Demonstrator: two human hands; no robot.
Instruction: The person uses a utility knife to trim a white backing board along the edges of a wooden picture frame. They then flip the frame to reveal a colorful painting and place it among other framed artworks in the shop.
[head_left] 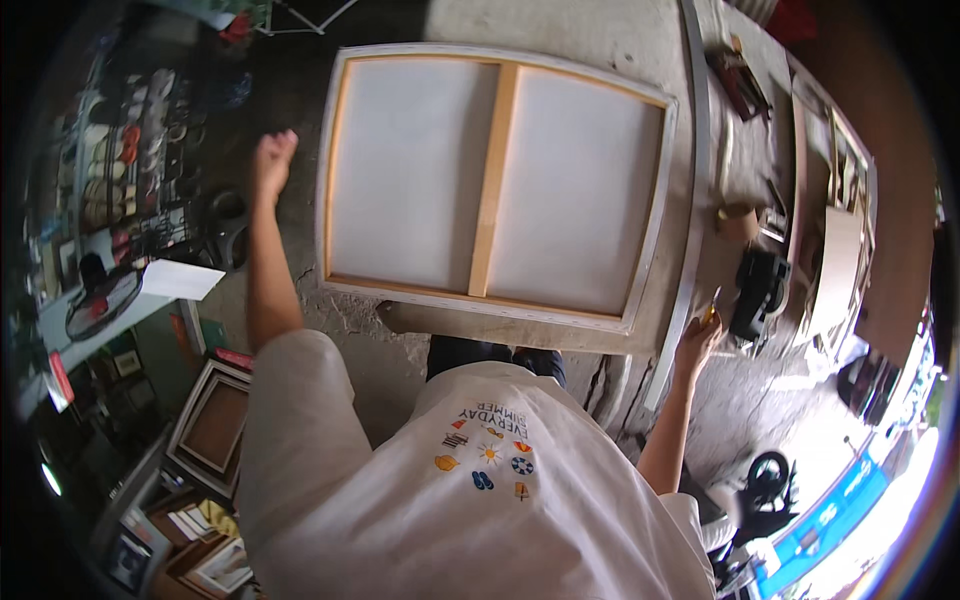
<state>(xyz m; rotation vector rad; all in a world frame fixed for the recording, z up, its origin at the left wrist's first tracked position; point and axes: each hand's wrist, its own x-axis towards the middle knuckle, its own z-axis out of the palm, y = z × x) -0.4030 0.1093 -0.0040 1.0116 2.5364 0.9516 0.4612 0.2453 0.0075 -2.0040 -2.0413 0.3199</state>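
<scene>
A stretched canvas (410, 170) lies face down on the worktable, its wooden stretcher frame and one centre crossbar (493, 190) showing. Out beyond the canvas's left edge, my left hand (274, 165) is raised with its fingers curled in, and I see nothing in it. On the right, near the table's front corner, my right hand (699, 338) is closed around a small yellow-handled tool (713, 304) with a thin metal tip. Its exact kind is too small to tell. That hand is apart from the canvas.
A long metal straightedge (697, 200) runs along the table right of the canvas. Past it are a black tool (760, 290), a roll of brown tape (738, 222) and a dark red tool (738, 84). A fan (103, 298) and picture frames (208, 425) stand at left.
</scene>
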